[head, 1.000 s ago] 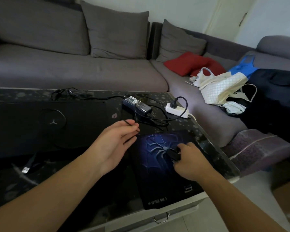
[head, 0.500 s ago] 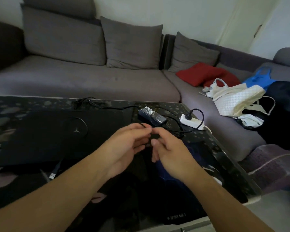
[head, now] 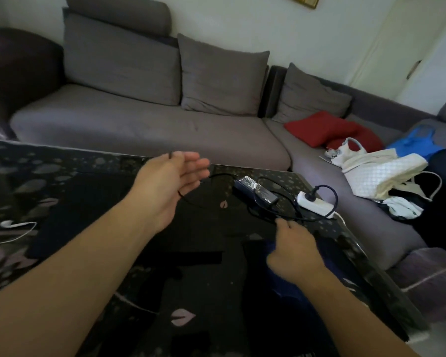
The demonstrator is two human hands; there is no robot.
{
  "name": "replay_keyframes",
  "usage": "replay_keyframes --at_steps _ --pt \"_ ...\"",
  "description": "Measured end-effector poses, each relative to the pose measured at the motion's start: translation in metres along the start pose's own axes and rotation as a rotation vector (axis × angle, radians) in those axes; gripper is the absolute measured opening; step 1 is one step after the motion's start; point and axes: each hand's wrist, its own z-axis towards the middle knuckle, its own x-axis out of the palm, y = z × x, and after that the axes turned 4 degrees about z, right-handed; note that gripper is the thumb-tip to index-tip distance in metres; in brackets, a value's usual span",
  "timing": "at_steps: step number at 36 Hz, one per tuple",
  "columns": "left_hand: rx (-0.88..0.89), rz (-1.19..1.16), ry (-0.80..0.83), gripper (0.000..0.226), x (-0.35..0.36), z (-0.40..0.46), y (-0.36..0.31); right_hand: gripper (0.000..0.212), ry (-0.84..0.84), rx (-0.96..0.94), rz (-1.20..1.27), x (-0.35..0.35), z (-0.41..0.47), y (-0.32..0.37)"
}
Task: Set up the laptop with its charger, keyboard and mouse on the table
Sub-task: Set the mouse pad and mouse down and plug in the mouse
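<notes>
In the single head view, the dark, leaf-patterned counter (head: 49, 181) carries one charger brick (head: 256, 192), which serves as the landmark here. Two hands are in the frame. The left hand (head: 169, 186) is raised to the left of the brick, palm turned inward, its fingers (head: 198, 164) nearly straight, while the thumb and forefinger pinch one thin black cable (head: 218, 176) at the top of the hand; the cable then runs along behind the hand and on toward the brick. The right hand (head: 295, 249) lies nearer the camera than the brick and slightly to its right, knuckles up, fingers curled down over the tangle of cable in front of the brick; whether this grip actually has the cable cannot be told. Just to the right of the brick sits one white power strip (head: 317, 205) with one black plug (head: 311, 195) in it. Left of the brick and nearer the camera lies one closed black laptop (head: 88, 215), flat on the counter. Far left of the brick, one white earphone (head: 7, 223) with its cord rests on the counter. Under the right hand shows one dark blue mouse pad (head: 332, 269). Behind the brick stands one grey sofa (head: 139, 124) with one red cushion (head: 325, 128) and a heap of white, blue and dark clothes.
</notes>
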Motion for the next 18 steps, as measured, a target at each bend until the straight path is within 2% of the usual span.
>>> replay_keyframes --at_steps 2,4,7,11,15,18 --pt "0.005 0.101 0.091 0.036 0.009 -0.008 0.007 0.074 -0.029 -0.201 0.284 -0.006 -0.002 0.024" --pt "-0.014 0.131 0.171 0.036 0.019 -0.015 0.015 0.077 -0.025 -0.374 0.555 -0.012 -0.006 0.050" --pt "-0.040 0.162 0.284 0.037 0.026 -0.024 0.023 0.061 0.006 -0.488 0.749 -0.018 -0.014 0.077" --pt "-0.066 0.122 0.327 0.037 0.020 -0.027 0.022 0.015 -0.089 -0.480 0.871 -0.020 -0.020 0.088" --pt "-0.115 -0.054 0.273 0.031 0.011 -0.023 0.020 0.035 -0.177 -0.418 0.783 -0.013 -0.018 0.076" --pt "-0.134 -0.218 0.130 0.024 -0.004 -0.011 0.015 0.026 -0.238 -0.257 0.661 -0.004 -0.010 0.052"
